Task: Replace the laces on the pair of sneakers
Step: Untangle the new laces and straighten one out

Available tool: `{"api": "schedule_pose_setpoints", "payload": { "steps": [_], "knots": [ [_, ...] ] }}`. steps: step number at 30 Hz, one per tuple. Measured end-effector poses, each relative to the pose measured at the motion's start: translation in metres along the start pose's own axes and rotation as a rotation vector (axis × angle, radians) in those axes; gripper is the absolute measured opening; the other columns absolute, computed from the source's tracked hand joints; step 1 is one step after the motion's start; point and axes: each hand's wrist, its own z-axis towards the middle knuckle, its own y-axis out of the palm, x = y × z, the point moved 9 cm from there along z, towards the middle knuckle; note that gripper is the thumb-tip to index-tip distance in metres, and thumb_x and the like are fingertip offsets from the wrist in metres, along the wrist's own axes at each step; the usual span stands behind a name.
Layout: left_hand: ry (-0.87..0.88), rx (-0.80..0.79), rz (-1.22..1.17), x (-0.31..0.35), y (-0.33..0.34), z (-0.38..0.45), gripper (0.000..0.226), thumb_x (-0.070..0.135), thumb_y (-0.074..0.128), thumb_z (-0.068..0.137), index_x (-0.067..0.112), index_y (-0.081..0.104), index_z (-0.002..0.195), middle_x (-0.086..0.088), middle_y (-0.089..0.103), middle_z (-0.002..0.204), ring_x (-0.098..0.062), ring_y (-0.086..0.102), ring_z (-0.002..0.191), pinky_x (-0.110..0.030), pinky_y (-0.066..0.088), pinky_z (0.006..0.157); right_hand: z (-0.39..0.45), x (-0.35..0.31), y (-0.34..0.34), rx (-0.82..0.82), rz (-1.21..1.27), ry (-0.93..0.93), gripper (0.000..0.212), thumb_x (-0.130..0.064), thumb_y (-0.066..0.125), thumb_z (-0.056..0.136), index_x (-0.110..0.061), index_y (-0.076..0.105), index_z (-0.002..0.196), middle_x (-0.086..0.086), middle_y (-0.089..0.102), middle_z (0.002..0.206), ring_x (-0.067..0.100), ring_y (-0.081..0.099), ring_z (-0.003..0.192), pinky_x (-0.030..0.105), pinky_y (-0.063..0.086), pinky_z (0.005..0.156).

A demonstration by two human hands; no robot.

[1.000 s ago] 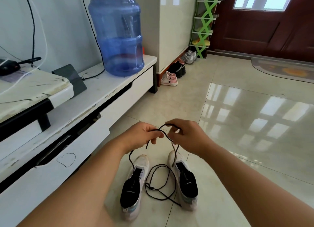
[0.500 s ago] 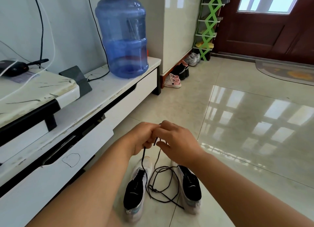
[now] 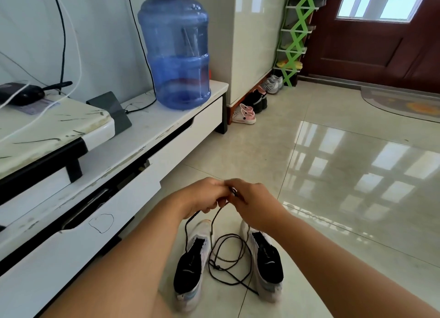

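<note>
Pinching the black lace [image 3: 217, 225] between both hands, I hold it up over the sneakers so its ends hang free to sort. My left hand [image 3: 204, 195] curls around one strand; my right hand [image 3: 250, 202] pinches the lace just beside it, fingertips touching. The rest of the lace loops on the floor [image 3: 262, 165] between the left sneaker [image 3: 191, 267] and the right sneaker [image 3: 266, 260], which stand side by side, neither laced as far as I can tell. A cabinet [image 3: 133, 198] edge runs close on my left; open tile lies to the right and ahead.
</note>
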Motion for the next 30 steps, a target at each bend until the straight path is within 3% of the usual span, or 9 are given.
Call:
{"api": "schedule_pose_setpoints", "payload": {
  "steps": [3,6,12,14,16,18,21,25,30],
  "knots": [
    [0.061,-0.032,0.033,0.000,0.002,-0.001,0.024,0.024,0.049,0.094,0.009,0.066,0.085,0.008,0.046,0.056,-0.004,0.032,0.043,-0.016,0.028,0.046,0.001,0.013,-0.008,-0.010,-0.037,0.082,0.015,-0.019,0.051,0.093,-0.008,0.061,0.094,0.003,0.059,0.075,0.024,0.057,0.068,0.034,0.047,0.062],
    [0.106,0.095,0.060,0.002,-0.012,0.000,0.019,0.026,0.055,0.089,0.018,0.070,0.080,0.016,0.048,0.048,0.002,0.039,0.042,-0.010,0.030,0.045,0.001,0.028,-0.020,0.053,-0.098,0.143,0.019,-0.017,0.050,0.093,-0.004,0.057,0.083,0.004,0.051,0.067,0.025,0.051,0.065,0.029,0.039,0.057],
    [0.131,0.538,0.045,-0.011,-0.071,-0.007,0.019,0.030,0.057,0.089,0.021,0.068,0.077,-0.002,0.059,0.067,-0.012,0.047,0.061,-0.023,0.036,0.057,-0.005,0.072,-0.013,-0.156,-0.367,0.377,0.018,-0.012,0.048,0.091,-0.005,0.064,0.095,0.010,0.059,0.089,0.022,0.052,0.074,0.024,0.040,0.058],
    [0.156,0.605,-0.029,-0.015,-0.084,-0.012,0.020,0.031,0.056,0.090,0.021,0.068,0.077,0.009,0.061,0.064,-0.006,0.050,0.059,-0.017,0.038,0.055,-0.012,0.082,-0.010,-0.230,-0.439,0.465,0.018,-0.008,0.047,0.090,-0.005,0.063,0.100,0.010,0.059,0.095,0.022,0.058,0.079,0.024,0.045,0.063],
    [0.150,0.531,-0.023,-0.016,-0.079,-0.010,0.020,0.031,0.058,0.089,0.022,0.069,0.076,0.014,0.047,0.046,-0.004,0.039,0.047,-0.017,0.033,0.048,-0.012,0.081,-0.014,-0.190,-0.377,0.463,0.016,-0.012,0.052,0.089,-0.007,0.060,0.103,0.010,0.059,0.099,0.025,0.064,0.087,0.027,0.050,0.070],
    [0.143,0.400,0.033,-0.014,-0.061,-0.006,0.017,0.032,0.061,0.087,0.022,0.071,0.077,0.016,0.043,0.043,-0.003,0.036,0.046,-0.017,0.033,0.049,-0.006,0.063,-0.021,-0.069,-0.194,0.330,0.038,-0.022,0.062,0.086,-0.014,0.054,0.123,0.008,0.062,0.103,0.021,0.063,0.090,0.025,0.049,0.075],
    [0.169,0.206,0.071,-0.003,-0.031,-0.002,0.016,0.032,0.063,0.086,0.024,0.070,0.074,0.018,0.046,0.048,0.001,0.037,0.046,-0.007,0.033,0.047,-0.001,0.026,-0.015,-0.042,0.116,0.124,0.055,-0.021,0.064,0.085,-0.032,0.044,0.135,-0.005,0.060,0.074,-0.001,0.056,0.061,0.009,0.041,0.060],
    [0.169,0.033,0.025,0.004,-0.004,0.000,0.029,0.027,0.053,0.093,0.017,0.060,0.067,0.013,0.043,0.050,-0.004,0.033,0.046,-0.014,0.030,0.047,0.002,0.013,-0.008,-0.054,0.135,0.065,0.015,-0.018,0.057,0.091,-0.014,0.063,0.104,0.004,0.063,0.069,0.017,0.062,0.053,0.019,0.048,0.051],
    [0.103,0.096,0.106,-0.003,-0.011,-0.001,0.019,0.028,0.056,0.089,0.020,0.073,0.086,0.011,0.046,0.056,-0.006,0.037,0.051,-0.018,0.033,0.052,0.003,0.036,-0.020,0.025,0.033,0.213,0.016,-0.016,0.054,0.092,-0.007,0.066,0.089,0.005,0.059,0.071,0.025,0.065,0.066,0.025,0.049,0.058]
  ]
}}
